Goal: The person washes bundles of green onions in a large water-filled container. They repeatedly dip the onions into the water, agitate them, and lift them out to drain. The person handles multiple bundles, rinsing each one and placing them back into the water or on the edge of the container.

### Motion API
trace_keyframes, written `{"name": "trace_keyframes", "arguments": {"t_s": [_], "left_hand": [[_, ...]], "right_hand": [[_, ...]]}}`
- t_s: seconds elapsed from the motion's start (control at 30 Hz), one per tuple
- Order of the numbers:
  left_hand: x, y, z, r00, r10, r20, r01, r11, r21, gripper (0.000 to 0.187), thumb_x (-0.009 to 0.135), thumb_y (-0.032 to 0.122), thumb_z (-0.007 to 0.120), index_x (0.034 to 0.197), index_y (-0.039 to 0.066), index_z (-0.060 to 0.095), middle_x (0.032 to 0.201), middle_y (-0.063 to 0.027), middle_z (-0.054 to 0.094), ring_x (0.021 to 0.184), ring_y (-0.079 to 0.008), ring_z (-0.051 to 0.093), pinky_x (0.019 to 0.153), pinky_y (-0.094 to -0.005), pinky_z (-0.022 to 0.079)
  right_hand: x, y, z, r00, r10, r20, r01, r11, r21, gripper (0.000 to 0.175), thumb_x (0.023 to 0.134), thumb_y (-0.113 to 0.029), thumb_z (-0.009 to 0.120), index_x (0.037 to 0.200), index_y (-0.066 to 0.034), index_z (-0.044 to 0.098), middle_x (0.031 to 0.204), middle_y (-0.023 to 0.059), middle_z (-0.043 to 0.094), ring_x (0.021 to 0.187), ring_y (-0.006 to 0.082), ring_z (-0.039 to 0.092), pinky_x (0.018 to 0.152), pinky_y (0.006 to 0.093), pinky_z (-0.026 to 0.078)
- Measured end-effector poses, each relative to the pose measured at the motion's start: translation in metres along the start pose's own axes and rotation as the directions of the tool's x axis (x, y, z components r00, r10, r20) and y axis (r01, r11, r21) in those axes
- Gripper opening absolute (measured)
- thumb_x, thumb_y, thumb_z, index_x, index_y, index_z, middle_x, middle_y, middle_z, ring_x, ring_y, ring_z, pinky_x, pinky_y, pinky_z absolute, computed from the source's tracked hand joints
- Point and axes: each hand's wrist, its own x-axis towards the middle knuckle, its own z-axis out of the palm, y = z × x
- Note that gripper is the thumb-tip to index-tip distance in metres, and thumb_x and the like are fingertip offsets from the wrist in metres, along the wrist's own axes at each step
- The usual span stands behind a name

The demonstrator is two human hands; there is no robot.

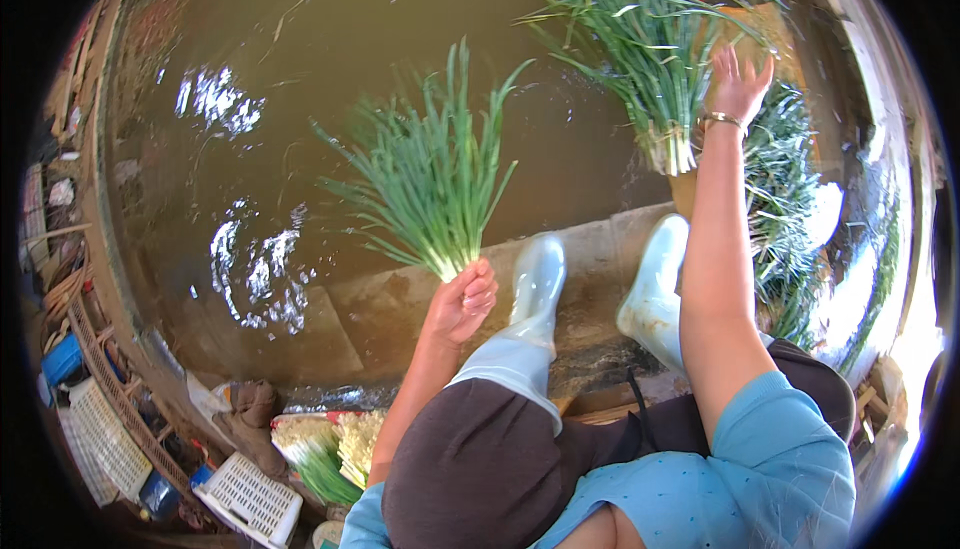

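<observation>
My left hand (466,300) grips a bunch of green onions (442,181) by its pale lower ends, with the leaves fanned out above the murky brown water (360,16). Over at the right, my right hand (739,88) is raised with its fingers spread and nothing in them. Close beside it, a second bunch of green onions (652,54) lies with its white ends toward me; a tie seems to circle its lower stems. Whether my right hand touches its leaves, I cannot tell. More loose greens (784,204) are heaped below my right wrist.
Pale rubber boots (538,279) rest at the concrete ledge (592,241) along the water. By my left elbow stand bundled green onions (319,448), pale ends up. White plastic baskets (251,493) sit lower left, beyond the basin's wall (112,249). An orange-brown board or sheet (772,39) lies upper right.
</observation>
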Motion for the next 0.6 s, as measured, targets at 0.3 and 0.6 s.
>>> {"name": "trace_keyframes", "arguments": {"t_s": [0.3, 0.6], "left_hand": [[0.005, 0.018, 0.046, 0.990, 0.141, -0.010, -0.141, 0.984, -0.111, 0.012, 0.097, 0.014, 0.050, 0.095, 0.003, 0.046, 0.069, 0.0004, 0.044, 0.056, -0.0067, 0.040, 0.049, -0.0183, 0.036], [-0.013, 0.101, 0.170, 0.891, 0.432, 0.140, -0.452, 0.876, 0.167, 0.015, 0.099, 0.014, 0.045, 0.102, 0.000, 0.049, 0.087, -0.0079, 0.055, 0.074, -0.0139, 0.056, 0.065, -0.0250, 0.053]], "right_hand": [[-0.045, 0.008, -0.083, 0.959, 0.262, 0.110, -0.107, 0.691, -0.715, 0.013, 0.092, -0.011, 0.055, 0.099, -0.0024, 0.063, 0.069, 0.0065, 0.067, 0.054, 0.0097, 0.062, 0.049, 0.0217, 0.048], [0.043, -0.068, 0.000, 0.345, 0.383, 0.857, 0.937, -0.097, -0.335, 0.023, 0.089, -0.013, 0.052, 0.110, -0.0110, 0.061, 0.101, 0.0122, 0.067, 0.090, 0.0306, 0.065, 0.081, 0.0431, 0.051]]}}
